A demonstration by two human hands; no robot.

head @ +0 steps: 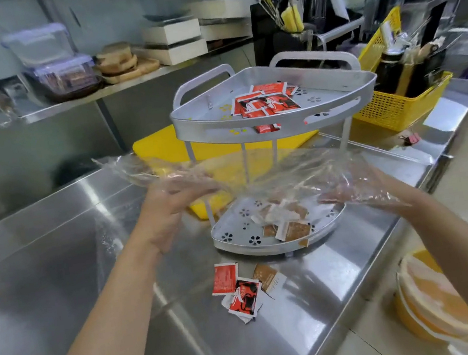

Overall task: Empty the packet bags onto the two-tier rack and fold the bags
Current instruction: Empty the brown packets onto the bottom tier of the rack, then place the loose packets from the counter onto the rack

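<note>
Fingers of the left hand pinched on one end of a clear plastic bag; fingers of the right hand under the film at the other end, seemingly closed on it, though too veiled by plastic to say for sure. Bag stretched between both hands, hanging in front of the two-tier rack, just above its lower tier, and apparently empty.

Likely handling: very light, limp and slick, prone to billow, cling and slide out of a loose pinch. Best taken at the corners or along one edge, laid flat on the steel counter, smoothed to push air out, then folded.

Count, as far as visible: one bag in hand, no second bag seen. On the top tier, a heap of red sachets, roughly six or seven, overlapping too much for a firm number. On the lower tier, a pile of brown sachets, about five or six, partly blurred behind the film. Loose on the counter in front of the rack: two red sachets, one brown sachet, and possibly a white one tucked beneath. Strays probably still to go onto the rack.
</note>
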